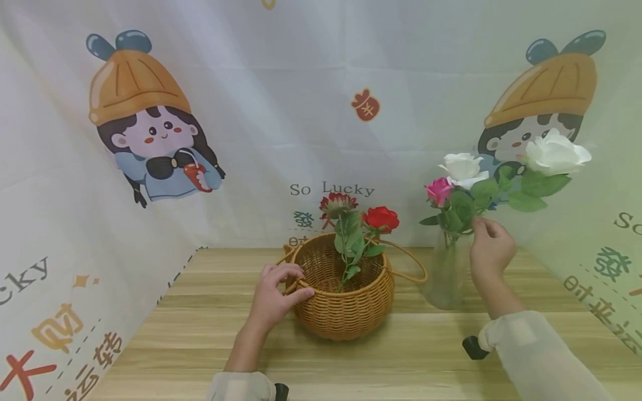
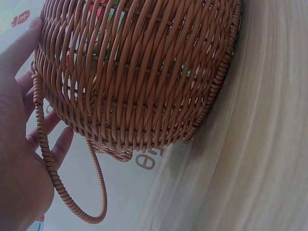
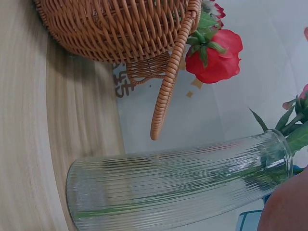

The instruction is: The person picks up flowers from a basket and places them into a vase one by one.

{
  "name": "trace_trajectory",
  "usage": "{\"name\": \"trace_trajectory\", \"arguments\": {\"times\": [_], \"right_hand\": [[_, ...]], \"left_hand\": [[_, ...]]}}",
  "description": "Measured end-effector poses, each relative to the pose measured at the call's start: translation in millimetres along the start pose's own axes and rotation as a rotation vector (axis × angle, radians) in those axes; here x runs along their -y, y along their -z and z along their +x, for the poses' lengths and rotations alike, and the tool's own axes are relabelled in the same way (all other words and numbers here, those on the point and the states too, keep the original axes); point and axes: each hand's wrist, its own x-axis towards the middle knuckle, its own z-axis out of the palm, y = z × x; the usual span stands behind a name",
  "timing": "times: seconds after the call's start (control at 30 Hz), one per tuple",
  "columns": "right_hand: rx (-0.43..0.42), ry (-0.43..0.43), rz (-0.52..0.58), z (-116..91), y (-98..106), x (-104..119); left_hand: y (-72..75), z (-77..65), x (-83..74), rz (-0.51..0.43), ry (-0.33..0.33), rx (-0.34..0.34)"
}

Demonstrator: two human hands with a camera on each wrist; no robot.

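A brown wicker basket [image 1: 346,312] stands on the table, and my left hand [image 1: 276,292] holds its left rim, thumb along the front edge. Beside that hand, a looped wicker handle [image 2: 55,180] hangs down. Inside the basket are a red rose [image 1: 382,218] and a dark red flower [image 1: 338,205] with green stems. My right hand [image 1: 494,248] is at the mouth of a clear ribbed vase [image 3: 178,180], fingertips pinching the stem of a large white rose [image 1: 558,153] that leans right. A smaller white rose [image 1: 463,169] and a pink rose [image 1: 438,191] stand in the vase.
The light wooden table [image 1: 200,334] meets a printed white cloth backdrop [image 1: 281,111] at the back and sides. Another wicker handle [image 3: 166,96] sticks out from the basket's right side toward the vase. Something blue shows among the leaves over the vase.
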Motion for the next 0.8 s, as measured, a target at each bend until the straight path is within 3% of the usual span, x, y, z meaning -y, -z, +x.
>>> {"name": "trace_trajectory", "arguments": {"times": [0.8], "right_hand": [[-0.039, 0.002, -0.012, 2.4, -1.5, -6.4]], "left_hand": [[0.0, -0.4, 0.0, -0.021, 0.009, 0.002]]}}
